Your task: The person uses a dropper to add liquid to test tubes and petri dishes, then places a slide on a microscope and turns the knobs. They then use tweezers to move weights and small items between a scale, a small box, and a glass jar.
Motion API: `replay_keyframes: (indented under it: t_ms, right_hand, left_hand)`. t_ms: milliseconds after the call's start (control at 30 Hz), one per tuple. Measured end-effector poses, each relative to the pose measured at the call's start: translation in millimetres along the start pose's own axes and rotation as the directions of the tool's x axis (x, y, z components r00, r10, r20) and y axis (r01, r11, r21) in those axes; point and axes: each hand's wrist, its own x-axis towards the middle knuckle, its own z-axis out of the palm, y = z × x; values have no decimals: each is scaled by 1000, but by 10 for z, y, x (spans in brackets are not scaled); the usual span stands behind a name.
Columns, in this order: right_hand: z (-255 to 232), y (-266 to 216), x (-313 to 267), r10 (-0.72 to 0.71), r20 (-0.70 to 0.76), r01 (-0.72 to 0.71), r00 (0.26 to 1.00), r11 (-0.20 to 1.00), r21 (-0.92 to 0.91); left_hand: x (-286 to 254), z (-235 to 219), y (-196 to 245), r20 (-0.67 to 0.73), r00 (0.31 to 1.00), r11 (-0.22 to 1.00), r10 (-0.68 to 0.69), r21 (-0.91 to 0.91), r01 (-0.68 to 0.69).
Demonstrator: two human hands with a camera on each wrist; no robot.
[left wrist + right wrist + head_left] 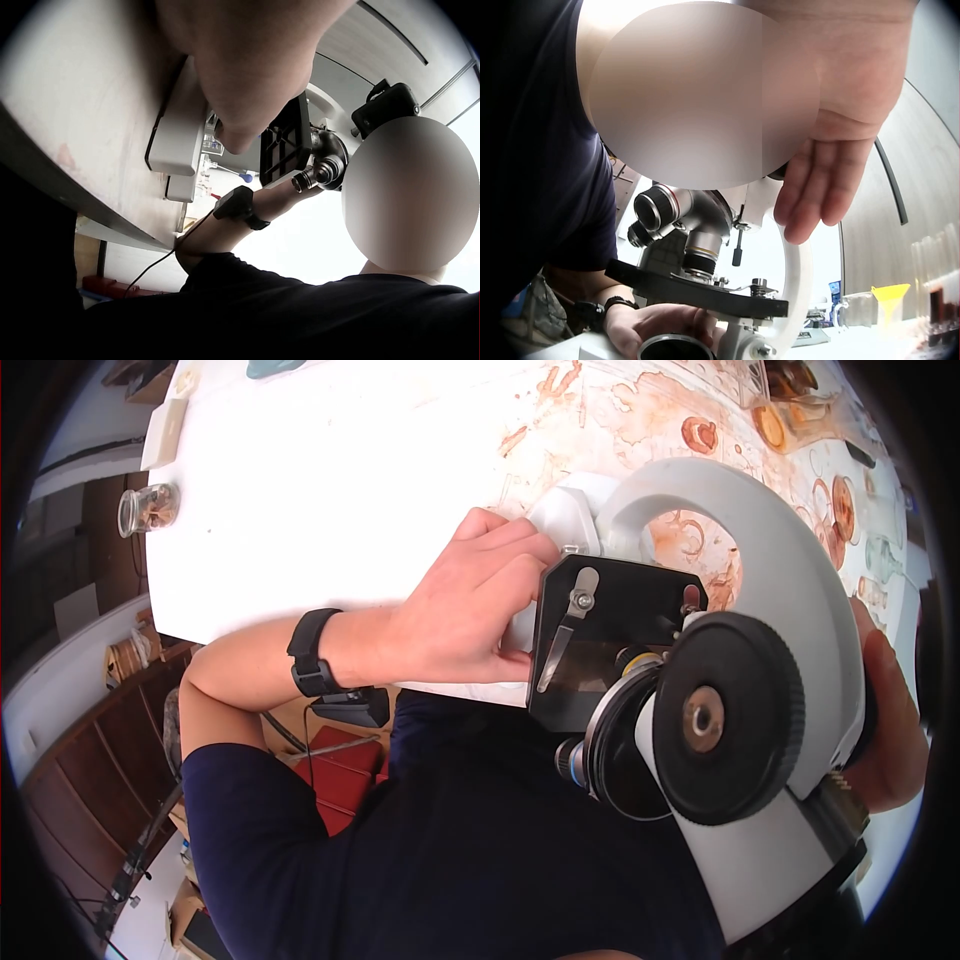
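A lab or a science room, a microscope on a white counter, a stained patch with glass bottles, a yellow funnel and clear tubes close by, a jar at the edge.

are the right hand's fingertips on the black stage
No, a gap shows between the right hand and the stage.
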Motion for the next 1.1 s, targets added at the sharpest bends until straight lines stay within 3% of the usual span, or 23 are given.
replay_keyframes:
  t_ms: [67, 167, 200, 233, 267, 500, 667, 833, 1100]
  right_hand:
    - [-92, -143, 90, 115, 117, -119, 986, 992, 33]
    - [-429, -20, 81, 55, 136, -70, 989, 992, 108]
    - [-359, 126, 119, -300, 110, 313, 948, 942, -124]
    - [-225, 322, 183, -609, 168, 625, 775, 702, -343]
    - [-155, 421, 221, -808, 297, 802, 509, 320, -504]
    - [-182, 355, 252, -608, 490, 773, 625, 390, -501]
    - [-249, -40, 284, -431, 637, 769, 639, 395, -503]
    - [-348, -47, 335, -446, 614, 758, 651, 410, -507]
    - [-378, 3, 368, -410, 564, 692, 717, 518, -503]
  left_hand:
    - [-6, -4, 5, 8, 1000, 1000, -10, -6, 10]
    - [-4, -12, 10, 15, 1000, 1000, -18, -1, 18]
    - [-4, -11, 13, 16, 1000, 1000, -21, -1, 21]
    - [-4, -10, 14, 17, 1000, 1000, -19, 6, 19]
    - [-2, -7, 14, 17, 1000, 1000, -17, 12, 17]
    - [2, -9, 23, 26, 999, 1000, -28, -1, 28]
    - [6, -14, -7, 28, 1000, 997, -8, -73, 10]
    - [-3, 0, -16, 82, 996, 999, -19, -25, 21]
    - [3, -20, -20, 48, 999, 999, 13, -34, -11]
